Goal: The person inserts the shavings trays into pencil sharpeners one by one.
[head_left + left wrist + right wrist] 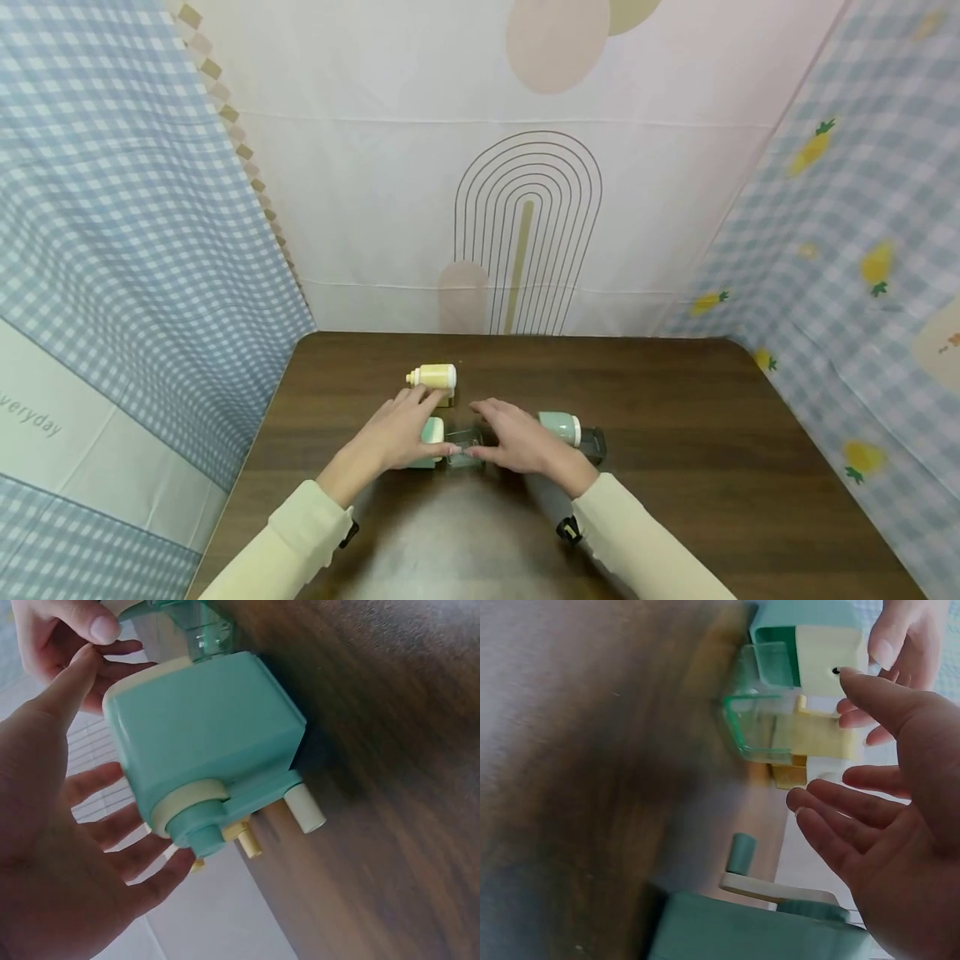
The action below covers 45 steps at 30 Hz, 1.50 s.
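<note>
A mint-green crank pencil sharpener [432,435] with a cream face stands between my hands, its clear drawer [465,450] sticking out of the front. My left hand [401,435] is spread around the sharpener's crank side, fingers loosely bent and thumb over the top edge. In the left wrist view the crank handle [304,808] points outward beside the fingertips. My right hand [519,437] faces the cream front with fingers spread, over the drawer. Its thumb [870,690] ends right at the small hole in the cream face, close to the left thumb.
Behind the hands lies a yellow sharpener [435,377] with its crank to the left. Right of my right hand is another green sharpener [558,427] with a dark drawer [592,446] pulled out. The brown wooden table [675,500] meets a white cloth backdrop [375,208].
</note>
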Each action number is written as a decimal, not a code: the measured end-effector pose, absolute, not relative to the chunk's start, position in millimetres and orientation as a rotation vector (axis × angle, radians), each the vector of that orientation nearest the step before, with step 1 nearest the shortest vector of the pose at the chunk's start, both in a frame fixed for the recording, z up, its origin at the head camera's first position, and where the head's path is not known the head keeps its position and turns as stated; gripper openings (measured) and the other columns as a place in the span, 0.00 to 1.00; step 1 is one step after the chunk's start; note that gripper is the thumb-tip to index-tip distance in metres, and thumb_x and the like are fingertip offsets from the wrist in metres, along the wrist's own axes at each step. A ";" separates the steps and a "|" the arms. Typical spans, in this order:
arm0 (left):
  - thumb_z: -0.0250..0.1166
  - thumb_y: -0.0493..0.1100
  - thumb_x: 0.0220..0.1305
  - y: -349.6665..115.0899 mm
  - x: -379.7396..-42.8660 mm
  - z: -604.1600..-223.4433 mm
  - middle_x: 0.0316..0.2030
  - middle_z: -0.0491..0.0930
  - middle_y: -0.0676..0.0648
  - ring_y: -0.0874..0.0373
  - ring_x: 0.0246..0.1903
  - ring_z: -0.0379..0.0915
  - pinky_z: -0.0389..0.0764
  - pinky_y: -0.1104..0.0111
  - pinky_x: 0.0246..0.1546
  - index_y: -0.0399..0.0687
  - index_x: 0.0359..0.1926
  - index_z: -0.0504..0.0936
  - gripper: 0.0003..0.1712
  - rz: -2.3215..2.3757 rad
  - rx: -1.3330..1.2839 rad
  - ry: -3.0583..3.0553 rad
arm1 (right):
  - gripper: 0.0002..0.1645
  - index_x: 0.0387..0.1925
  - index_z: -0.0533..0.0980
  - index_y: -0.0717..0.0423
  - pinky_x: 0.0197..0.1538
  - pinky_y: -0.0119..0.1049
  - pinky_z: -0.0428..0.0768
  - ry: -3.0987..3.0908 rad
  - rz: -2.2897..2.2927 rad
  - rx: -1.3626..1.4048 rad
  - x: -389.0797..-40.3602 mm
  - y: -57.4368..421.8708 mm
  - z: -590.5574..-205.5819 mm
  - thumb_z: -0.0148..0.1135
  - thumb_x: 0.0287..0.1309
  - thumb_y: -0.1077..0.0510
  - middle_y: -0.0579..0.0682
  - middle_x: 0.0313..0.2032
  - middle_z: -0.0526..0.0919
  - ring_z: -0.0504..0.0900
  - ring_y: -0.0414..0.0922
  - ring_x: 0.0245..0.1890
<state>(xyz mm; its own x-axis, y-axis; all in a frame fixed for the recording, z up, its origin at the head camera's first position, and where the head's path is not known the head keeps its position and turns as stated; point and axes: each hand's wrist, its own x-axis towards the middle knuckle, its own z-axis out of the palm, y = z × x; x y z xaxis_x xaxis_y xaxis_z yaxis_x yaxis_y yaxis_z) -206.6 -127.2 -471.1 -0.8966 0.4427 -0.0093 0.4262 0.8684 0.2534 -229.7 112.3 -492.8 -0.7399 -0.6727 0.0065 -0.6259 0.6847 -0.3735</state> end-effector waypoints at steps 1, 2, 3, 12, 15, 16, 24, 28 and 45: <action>0.63 0.75 0.54 -126.9 -205.8 -472.2 0.67 0.66 0.41 0.42 0.63 0.65 0.73 0.45 0.56 0.54 0.73 0.63 0.52 0.372 0.684 2.958 | 0.47 0.71 0.64 0.59 0.59 0.46 0.77 2.762 -0.524 -1.071 -228.7 111.9 -493.9 0.61 0.62 0.33 0.53 0.63 0.74 0.76 0.48 0.60; 0.64 0.75 0.54 -126.6 -205.2 -473.2 0.67 0.66 0.42 0.41 0.64 0.65 0.72 0.45 0.58 0.55 0.74 0.63 0.53 0.365 0.671 2.940 | 0.48 0.71 0.64 0.58 0.60 0.46 0.76 2.763 -0.507 -1.061 -227.8 111.5 -495.1 0.62 0.61 0.33 0.54 0.64 0.73 0.75 0.49 0.61; 0.65 0.75 0.53 -126.2 -204.6 -473.9 0.67 0.66 0.42 0.41 0.65 0.64 0.71 0.44 0.59 0.55 0.74 0.63 0.53 0.361 0.657 2.922 | 0.48 0.71 0.64 0.58 0.61 0.47 0.75 2.763 -0.492 -1.055 -226.8 110.9 -496.1 0.63 0.60 0.33 0.54 0.65 0.72 0.74 0.50 0.63; 0.78 0.63 0.47 -124.0 -201.2 -480.6 0.65 0.68 0.40 0.40 0.62 0.66 0.73 0.46 0.58 0.54 0.73 0.64 0.55 0.336 0.595 2.831 | 0.45 0.70 0.65 0.62 0.65 0.51 0.71 2.729 -0.413 -1.059 -221.0 103.2 -499.9 0.70 0.59 0.44 0.63 0.66 0.69 0.68 0.57 0.67; 0.81 0.57 0.45 -123.4 -202.0 -483.2 0.64 0.69 0.41 0.41 0.60 0.67 0.74 0.50 0.57 0.53 0.72 0.64 0.55 0.313 0.602 2.840 | 0.43 0.69 0.65 0.62 0.64 0.51 0.71 2.730 -0.391 -1.050 -220.4 101.7 -501.7 0.70 0.59 0.46 0.63 0.66 0.69 0.68 0.57 0.67; 0.82 0.55 0.44 -123.3 -202.4 -483.7 0.63 0.70 0.42 0.41 0.58 0.68 0.74 0.51 0.57 0.53 0.71 0.65 0.54 0.309 0.609 2.845 | 0.43 0.69 0.65 0.61 0.64 0.51 0.72 2.734 -0.386 -1.049 -220.3 101.4 -502.5 0.70 0.59 0.47 0.62 0.66 0.69 0.68 0.56 0.67; 0.82 0.50 0.44 -125.8 -203.7 -487.9 0.58 0.74 0.45 0.43 0.51 0.72 0.76 0.54 0.53 0.49 0.63 0.69 0.46 0.284 0.681 2.896 | 0.39 0.66 0.68 0.61 0.61 0.46 0.75 2.766 -0.379 -1.055 -221.3 100.4 -507.5 0.70 0.59 0.47 0.58 0.61 0.73 0.73 0.52 0.61; 0.81 0.51 0.46 -127.4 -203.7 -489.5 0.59 0.73 0.45 0.42 0.52 0.72 0.76 0.53 0.54 0.49 0.63 0.69 0.45 0.271 0.698 2.908 | 0.40 0.65 0.68 0.62 0.62 0.47 0.74 2.767 -0.383 -1.037 -221.3 99.5 -508.1 0.70 0.59 0.46 0.59 0.62 0.73 0.72 0.53 0.62; 0.80 0.53 0.49 -124.6 -203.2 -491.3 0.61 0.72 0.45 0.42 0.55 0.72 0.78 0.52 0.51 0.49 0.66 0.67 0.47 0.253 0.693 2.886 | 0.43 0.65 0.69 0.62 0.64 0.49 0.72 2.785 -0.447 -1.039 -218.8 92.0 -520.5 0.69 0.58 0.40 0.60 0.63 0.73 0.71 0.56 0.64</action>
